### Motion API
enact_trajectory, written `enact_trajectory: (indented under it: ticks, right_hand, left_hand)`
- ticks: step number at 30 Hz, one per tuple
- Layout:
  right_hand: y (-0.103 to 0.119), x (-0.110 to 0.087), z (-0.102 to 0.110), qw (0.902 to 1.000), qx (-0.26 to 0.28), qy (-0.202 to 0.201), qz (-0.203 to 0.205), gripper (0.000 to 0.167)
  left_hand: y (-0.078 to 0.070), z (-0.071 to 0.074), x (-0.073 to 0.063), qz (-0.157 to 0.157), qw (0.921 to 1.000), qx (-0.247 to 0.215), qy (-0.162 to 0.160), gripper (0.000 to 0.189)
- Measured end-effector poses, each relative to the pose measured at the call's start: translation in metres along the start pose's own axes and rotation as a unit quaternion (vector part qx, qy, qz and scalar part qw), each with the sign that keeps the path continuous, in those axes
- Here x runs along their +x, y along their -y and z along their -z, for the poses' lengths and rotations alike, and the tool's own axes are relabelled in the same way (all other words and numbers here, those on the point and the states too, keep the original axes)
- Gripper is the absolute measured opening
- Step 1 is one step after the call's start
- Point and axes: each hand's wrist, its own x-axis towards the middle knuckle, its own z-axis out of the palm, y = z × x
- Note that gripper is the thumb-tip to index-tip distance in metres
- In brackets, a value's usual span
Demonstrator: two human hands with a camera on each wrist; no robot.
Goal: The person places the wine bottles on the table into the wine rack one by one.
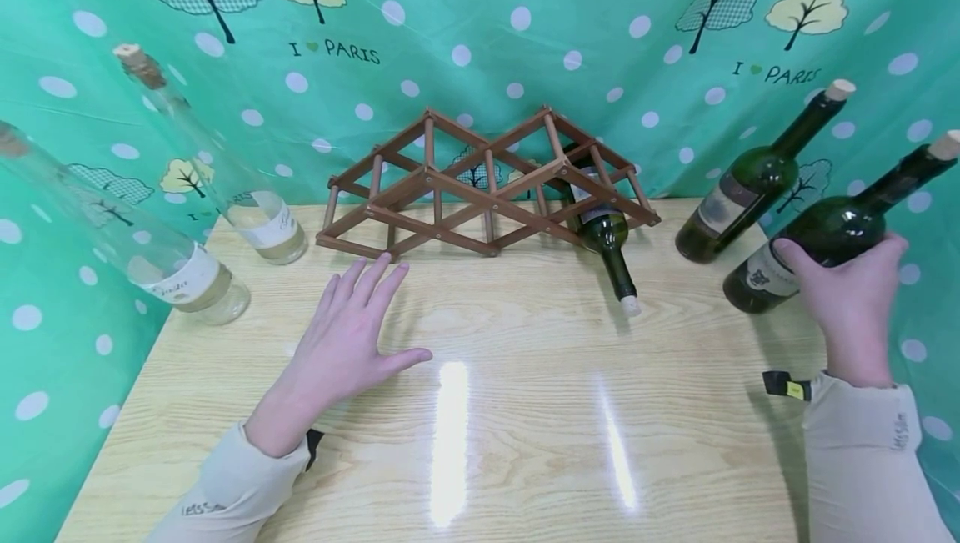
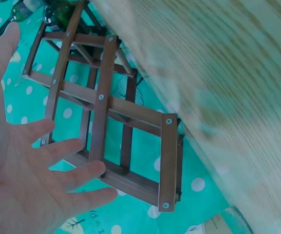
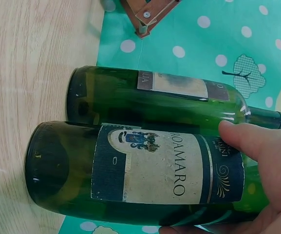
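A wooden wine rack point(image 1: 489, 208) stands at the back middle of the table. One dark green bottle point(image 1: 604, 230) lies in its right side, its corked neck toward me. My right hand point(image 1: 855, 297) grips another green wine bottle point(image 3: 150, 165) with a cream and dark label, at the far right; the thumb lies along one side of it. Beside it stands a second green bottle point(image 1: 738, 193), upright and corked. My left hand point(image 1: 348, 343) is spread over the table in front of the rack's left end, palm down, with nothing in it; the left wrist view shows its straight fingers point(image 2: 82, 175).
Two clear corked bottles, a nearer one point(image 1: 187, 280) and a farther one point(image 1: 266, 226), stand on the left of the table point(image 1: 525, 426). A green dotted cloth point(image 1: 480, 42) hangs behind the table and along both sides.
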Motion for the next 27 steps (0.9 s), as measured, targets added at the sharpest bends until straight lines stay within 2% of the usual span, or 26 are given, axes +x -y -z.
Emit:
enact_trajectory:
  ticks: [18, 27]
  right_hand:
    - [0.012, -0.013, 0.001, 0.9999, -0.01, 0.013, 0.002, 0.106]
    - [0.025, -0.027, 0.003, 0.9998, 0.005, -0.001, 0.021, 0.1]
  left_hand:
    - [0.0, 0.002, 0.001, -0.002, 1.0, 0.002, -0.008, 0.12]
    - [0.001, 0.002, 0.001, -0.006, 0.9999, 0.003, -0.015, 0.12]
